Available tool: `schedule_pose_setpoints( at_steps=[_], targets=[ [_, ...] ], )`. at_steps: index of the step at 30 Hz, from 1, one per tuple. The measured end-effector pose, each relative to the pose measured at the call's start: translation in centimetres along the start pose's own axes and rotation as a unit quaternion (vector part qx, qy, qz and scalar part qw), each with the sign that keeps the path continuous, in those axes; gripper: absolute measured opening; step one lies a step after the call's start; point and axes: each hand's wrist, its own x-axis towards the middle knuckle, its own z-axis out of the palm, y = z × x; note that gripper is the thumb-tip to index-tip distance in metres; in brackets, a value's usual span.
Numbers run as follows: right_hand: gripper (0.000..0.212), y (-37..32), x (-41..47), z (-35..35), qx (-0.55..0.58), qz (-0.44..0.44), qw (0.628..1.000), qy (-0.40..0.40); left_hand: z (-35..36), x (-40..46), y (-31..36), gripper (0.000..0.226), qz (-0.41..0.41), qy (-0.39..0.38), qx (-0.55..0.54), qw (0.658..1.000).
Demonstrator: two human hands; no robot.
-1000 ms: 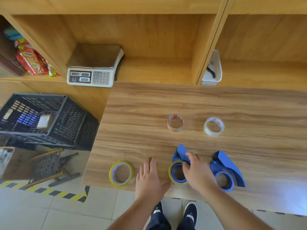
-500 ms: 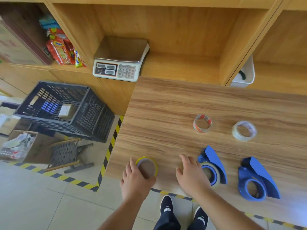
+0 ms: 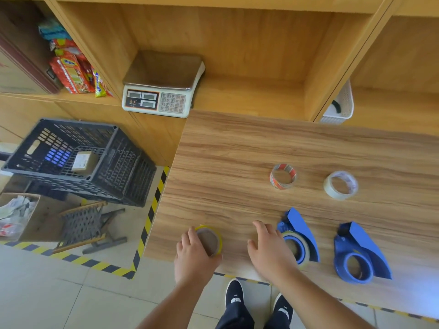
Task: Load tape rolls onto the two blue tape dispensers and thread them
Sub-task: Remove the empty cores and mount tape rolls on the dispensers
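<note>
Here both blue dispensers [image 3: 299, 230] [image 3: 361, 254] lie flat, noses pointing away, slightly left.

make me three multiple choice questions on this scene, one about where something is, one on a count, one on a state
1. Where does the weighing scale sit?
A. on a shelf behind the table
B. in the black crate
C. on the floor

2. How many tape rolls lie loose on the table, on no dispenser?
A. one
B. three
C. five

3. What is the state of the right-hand blue dispenser?
A. carries a roll
B. its hub is bare
C. held in a hand

Answers: 1 A, it rests in the wooden shelf bay past the table's far edge. 2 B, the yellow-edged roll, red-printed roll and clear roll. 3 B, only its blue hub shows, and no hand touches it.
</note>
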Motion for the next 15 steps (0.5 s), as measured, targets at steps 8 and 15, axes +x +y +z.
schedule_pose_setpoints(
  at_steps=[8, 15],
  targets=[
    [0.057, 2.7, -0.8, -2.7, 0.023, 0.026, 0.999, 0.031, -1.0, -1.1, 5.6, 0.112, 0.070, 0.007, -0.010, 0.997],
    [0.047, 8.6, -2.2, -6.8, 0.048, 0.057, 0.995, 0.066, 0.3, -3.6, 14.4, 0.114, 0.152, 0.003, -0.033, 0.988]
  ],
)
